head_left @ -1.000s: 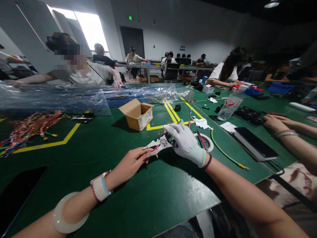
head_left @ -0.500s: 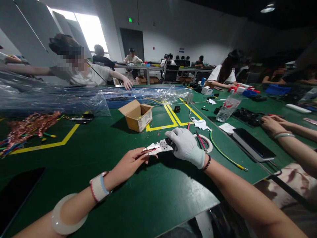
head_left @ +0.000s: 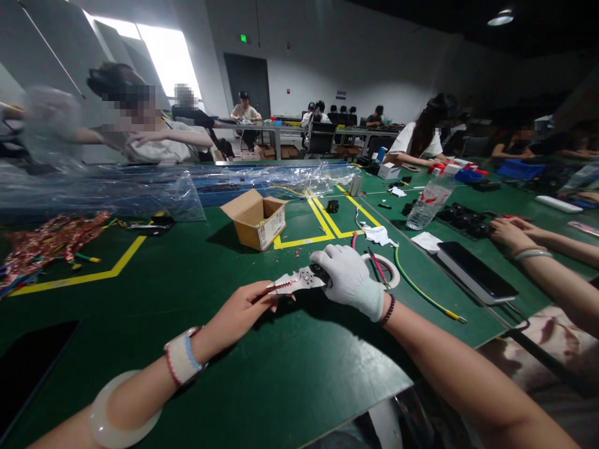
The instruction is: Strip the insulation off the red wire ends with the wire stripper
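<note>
In a grey-white work glove, my right hand (head_left: 344, 277) is closed around the dark handles of a pair of wire strippers (head_left: 296, 280). Their silver jaws point left, over the green table. My bare left hand (head_left: 250, 305) is pinched at the tips of these jaws. Something reddish shows along the jaws, but whatever the left fingers hold is hidden or too small to name. Behind my gloved wrist lie a roll of white tape (head_left: 390, 271) and a red-handled tool (head_left: 378, 267).
An open cardboard box (head_left: 259, 224) stands ahead of my hands. Copper wire strands (head_left: 56, 243) lie left. On the right are a green-yellow wire (head_left: 418, 290), a water bottle (head_left: 428, 206), a black-topped device (head_left: 477, 271) and a co-worker's hands (head_left: 510, 234). Clear plastic sheeting (head_left: 163, 190) covers the far side.
My hands and the wire strippers keep nearly the same pose, while the whole view shifts slightly. Across the table, a person's hand has left the plastic sheeting, and blurred clear plastic is raised at far left.
</note>
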Action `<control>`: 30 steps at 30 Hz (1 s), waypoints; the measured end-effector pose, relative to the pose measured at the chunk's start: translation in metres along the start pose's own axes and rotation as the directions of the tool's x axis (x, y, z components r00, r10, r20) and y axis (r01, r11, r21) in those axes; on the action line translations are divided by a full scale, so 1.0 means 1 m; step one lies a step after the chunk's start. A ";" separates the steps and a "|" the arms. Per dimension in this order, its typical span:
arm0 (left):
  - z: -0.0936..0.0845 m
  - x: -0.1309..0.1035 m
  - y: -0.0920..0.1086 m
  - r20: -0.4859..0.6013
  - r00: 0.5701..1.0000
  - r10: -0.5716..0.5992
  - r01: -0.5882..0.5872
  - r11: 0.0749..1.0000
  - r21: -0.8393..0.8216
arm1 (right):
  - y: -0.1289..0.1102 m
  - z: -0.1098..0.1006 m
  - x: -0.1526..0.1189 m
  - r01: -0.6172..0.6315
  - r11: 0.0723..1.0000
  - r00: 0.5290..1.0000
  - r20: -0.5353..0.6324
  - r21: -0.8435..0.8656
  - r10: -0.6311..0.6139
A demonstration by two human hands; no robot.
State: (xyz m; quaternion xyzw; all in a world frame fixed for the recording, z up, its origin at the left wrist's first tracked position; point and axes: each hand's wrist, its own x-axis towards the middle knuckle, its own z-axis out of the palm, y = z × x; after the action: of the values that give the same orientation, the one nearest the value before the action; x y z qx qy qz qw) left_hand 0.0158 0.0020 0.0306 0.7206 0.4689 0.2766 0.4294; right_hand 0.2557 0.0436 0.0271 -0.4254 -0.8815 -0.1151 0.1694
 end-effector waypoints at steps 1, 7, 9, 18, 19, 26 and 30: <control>-0.001 0.001 0.000 0.036 0.999 -0.020 0.021 0.999 -0.029 | 0.001 0.001 0.000 0.004 1.000 1.000 -0.008 -0.004 -0.004; -0.005 0.005 -0.003 0.279 0.952 -0.125 0.227 0.901 -0.370 | 0.005 0.004 -0.001 -0.043 0.999 0.999 -0.019 -0.030 0.042; -0.004 0.005 -0.004 0.353 0.926 -0.134 0.296 0.838 -0.459 | 0.005 0.005 -0.001 -0.052 0.998 0.999 -0.012 -0.025 0.052; -0.005 0.003 -0.001 0.417 0.891 -0.178 0.397 0.751 -0.528 | 0.001 0.007 -0.001 -0.065 0.995 0.997 0.045 0.070 0.062; -0.005 0.003 0.000 0.412 0.890 -0.197 0.407 0.750 -0.521 | 0.001 0.007 -0.001 -0.057 0.993 0.998 0.046 0.103 0.053; 0.001 0.003 0.000 0.397 0.896 -0.202 0.404 0.741 -0.536 | -0.003 0.009 -0.001 0.063 0.932 0.997 -0.065 0.357 -0.043; 0.004 0.003 -0.003 0.385 0.902 -0.195 0.387 0.759 -0.524 | -0.007 0.012 -0.001 0.103 0.907 0.994 -0.074 0.409 -0.079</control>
State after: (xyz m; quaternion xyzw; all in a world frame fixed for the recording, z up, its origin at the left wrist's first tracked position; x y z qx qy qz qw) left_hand 0.0193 0.0038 0.0264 0.5025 0.3947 0.2215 0.7366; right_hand 0.2480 0.0431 0.0156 -0.3353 -0.8997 0.0536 0.2744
